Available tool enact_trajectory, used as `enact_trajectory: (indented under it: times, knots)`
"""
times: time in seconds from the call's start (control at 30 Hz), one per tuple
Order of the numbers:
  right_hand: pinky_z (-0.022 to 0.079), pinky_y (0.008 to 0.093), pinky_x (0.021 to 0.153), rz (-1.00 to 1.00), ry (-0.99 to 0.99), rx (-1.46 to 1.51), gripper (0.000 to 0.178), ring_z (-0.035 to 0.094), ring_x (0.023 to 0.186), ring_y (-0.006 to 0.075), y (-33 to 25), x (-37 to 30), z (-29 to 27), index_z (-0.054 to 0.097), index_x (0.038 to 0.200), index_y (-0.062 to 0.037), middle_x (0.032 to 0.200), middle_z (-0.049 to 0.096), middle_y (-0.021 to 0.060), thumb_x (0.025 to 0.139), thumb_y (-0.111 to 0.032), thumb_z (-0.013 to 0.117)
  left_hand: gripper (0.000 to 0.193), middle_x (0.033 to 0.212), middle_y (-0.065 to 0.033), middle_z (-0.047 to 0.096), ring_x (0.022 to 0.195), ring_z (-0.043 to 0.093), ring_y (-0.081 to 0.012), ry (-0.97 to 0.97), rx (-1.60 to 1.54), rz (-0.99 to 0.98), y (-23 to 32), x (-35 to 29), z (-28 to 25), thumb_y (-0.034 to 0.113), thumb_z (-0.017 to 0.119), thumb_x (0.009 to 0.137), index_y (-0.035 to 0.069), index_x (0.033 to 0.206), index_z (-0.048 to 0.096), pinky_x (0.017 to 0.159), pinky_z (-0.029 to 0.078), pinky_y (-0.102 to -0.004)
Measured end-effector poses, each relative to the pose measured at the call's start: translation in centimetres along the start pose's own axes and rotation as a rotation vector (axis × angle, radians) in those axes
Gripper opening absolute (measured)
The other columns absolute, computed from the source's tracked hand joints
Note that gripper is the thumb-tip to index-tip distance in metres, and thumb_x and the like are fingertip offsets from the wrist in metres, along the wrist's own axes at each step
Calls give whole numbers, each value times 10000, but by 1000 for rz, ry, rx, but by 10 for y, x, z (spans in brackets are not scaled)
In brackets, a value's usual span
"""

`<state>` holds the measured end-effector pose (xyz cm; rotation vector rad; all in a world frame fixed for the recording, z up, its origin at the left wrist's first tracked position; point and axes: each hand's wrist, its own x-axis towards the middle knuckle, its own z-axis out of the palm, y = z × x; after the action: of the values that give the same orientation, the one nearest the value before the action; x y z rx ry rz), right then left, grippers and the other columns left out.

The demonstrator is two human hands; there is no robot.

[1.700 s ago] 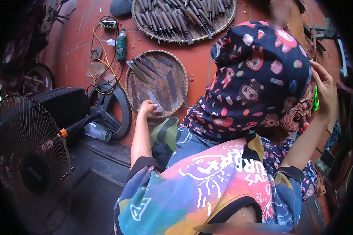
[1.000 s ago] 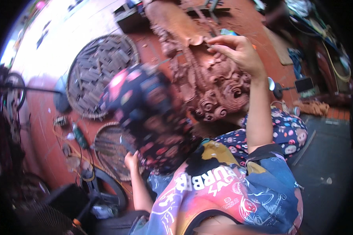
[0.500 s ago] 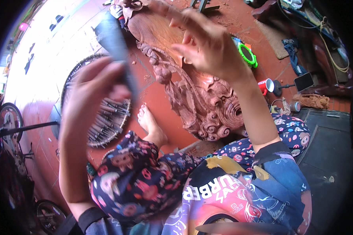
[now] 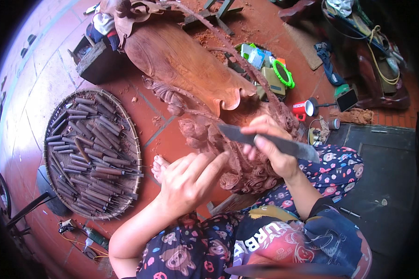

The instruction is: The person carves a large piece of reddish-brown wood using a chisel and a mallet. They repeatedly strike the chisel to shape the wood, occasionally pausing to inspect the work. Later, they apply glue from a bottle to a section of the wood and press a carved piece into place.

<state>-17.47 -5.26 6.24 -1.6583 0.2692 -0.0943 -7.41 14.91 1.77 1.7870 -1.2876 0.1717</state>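
Observation:
My right hand (image 4: 277,151) grips a flat dark grey bar (image 4: 293,148) with a paler far-right end; its thumb lies across the bar. The bar is held above a reddish-brown wood carving (image 4: 191,65) that has a smooth curved panel and carved buds, stems and scrolls. My left hand (image 4: 191,179) is at the carving's near left side, by the left end of the bar. Its fingers are bent and close together; whatever they hold, if anything, is hidden. Part of the carving is covered by my hands.
At left, a round woven tray (image 4: 137,158) holds many dark chisel-like tools. A wooden block (image 4: 97,63) stands by the carving. Beyond are a green-rimmed round mirror (image 4: 283,73) and a red mug (image 4: 302,109). A power tool (image 4: 97,238) with a cord lies at lower left.
The bar was beside my raised left hand and is now in my right hand. Both hands have come down to the carving; the view has shifted, showing the tray more fully.

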Motion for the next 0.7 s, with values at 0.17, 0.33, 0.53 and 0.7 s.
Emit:
enact_trajectory:
  times: [0.17, 0.33, 0.53, 0.7]
  knots:
    - [538, 298, 653, -356, -87, -567, 205, 668, 779, 225, -9, -2, 14, 743, 985, -40, 913, 668, 110, 808, -138, 778, 644, 653, 18, 390, 571, 474, -109, -109, 181, 67, -11, 2, 4, 119, 623, 691, 44, 1330, 601, 498, 425, -269]
    - [558, 316, 650, -290, -58, -292, 424, 691, 761, 222, -23, -4, -2, 657, 1160, -7, 845, 666, 120, 849, -280, 752, 163, 662, -45, 613, 573, 637, -177, -138, -266, -139, 8, 21, 11, 133, 697, 789, 48, 923, 659, 498, 491, -320]
    - [550, 360, 710, -570, 36, -801, 342, 672, 889, 272, -7, 15, -23, 728, 1044, -141, 1043, 645, 147, 711, -199, 781, 270, 616, -34, 643, 535, 634, -117, -616, -1465, -988, 32, 55, 14, 222, 621, 973, 2, 816, 626, 470, 480, -257]
    - [525, 308, 683, -402, 141, -480, 297, 640, 729, 213, 3, 3, -11, 621, 847, -39, 848, 624, 110, 920, -325, 656, 273, 710, -87, 673, 601, 671, -278, -560, -792, -265, 22, 40, -2, 322, 643, 932, 62, 871, 695, 518, 503, -393]
